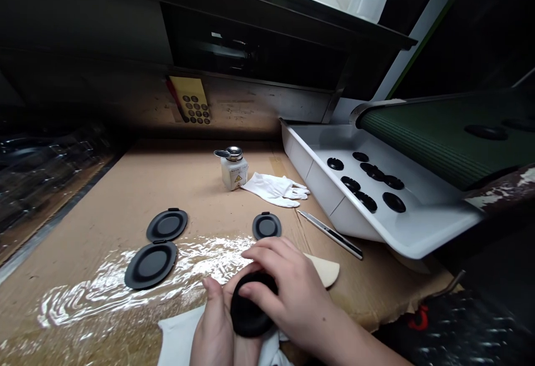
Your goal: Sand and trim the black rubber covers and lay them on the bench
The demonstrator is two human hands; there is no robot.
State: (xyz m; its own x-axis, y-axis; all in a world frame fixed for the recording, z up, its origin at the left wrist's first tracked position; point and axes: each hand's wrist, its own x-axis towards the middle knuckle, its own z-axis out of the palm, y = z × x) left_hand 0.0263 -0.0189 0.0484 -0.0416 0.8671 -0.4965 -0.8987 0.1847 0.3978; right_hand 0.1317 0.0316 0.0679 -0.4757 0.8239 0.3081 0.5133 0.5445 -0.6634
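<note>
Low in the middle of the view, a black round lid (251,315) is held between both hands, tilted to show its dark face. My left hand (217,321) cups it from beneath, thumb sticking up at its left side. Over the lid's right and upper edge my right hand (288,279) is closed, thumb pressed onto the face. Just beyond the right fingers lies a similar black tabbed lid (266,225). To the left two more rest on the cardboard, a farther lid (167,224) and a nearer lid (150,264). White cloth (179,335) lies under my hands.
A white pump bottle (234,171) and a white glove (276,189) stand beyond my hands. Right of them lie a utility knife (332,234) and a pale rounded pad (324,268). A white tray (338,210) holds several black discs beneath a green conveyor belt (418,137).
</note>
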